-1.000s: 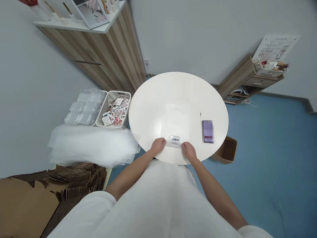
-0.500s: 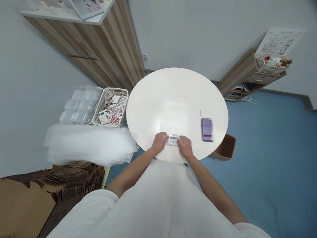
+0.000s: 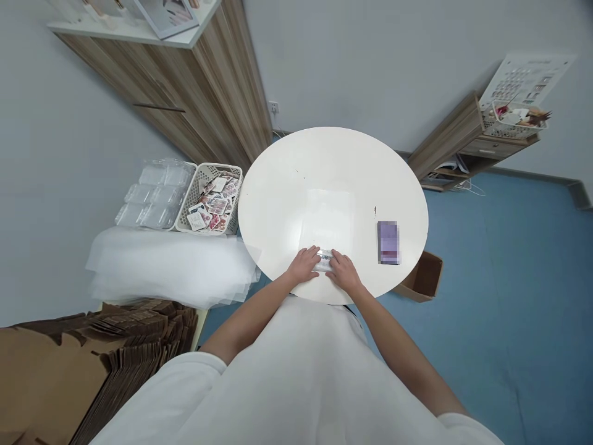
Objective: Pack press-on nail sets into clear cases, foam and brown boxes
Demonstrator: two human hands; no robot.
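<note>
1. Fingers: on both hands they reach inward over the packet, with the thumbs set apart on the near side; whether they pinch its wrap or only press on it, I cannot tell.
2. The left hand (image 3: 303, 266) touches the packet's left end; the right hand (image 3: 344, 272) touches its right end.
3. Between them, a small, clear plastic packet with dark round shapes inside (image 3: 323, 262) lies near the table's front edge, partly covered by fingers.
4. Just beyond the hands, a pale rectangular patch, perhaps a clear sheet or only a reflection, shows on the glossy white oval table (image 3: 278, 185).
5. To the right on the tabletop, well apart from the hands, lies a purple oblong block (image 3: 388, 243), its face pixelated.
6. Left of the table stands a white perforated plastic basket (image 3: 233, 215) of printed cards (image 3: 214, 203), beside clear plastic cases (image 3: 155, 194).
7. Nearer the person are translucent white sheets (image 3: 171, 266) and stacked brown cardboard (image 3: 55, 371).
</note>
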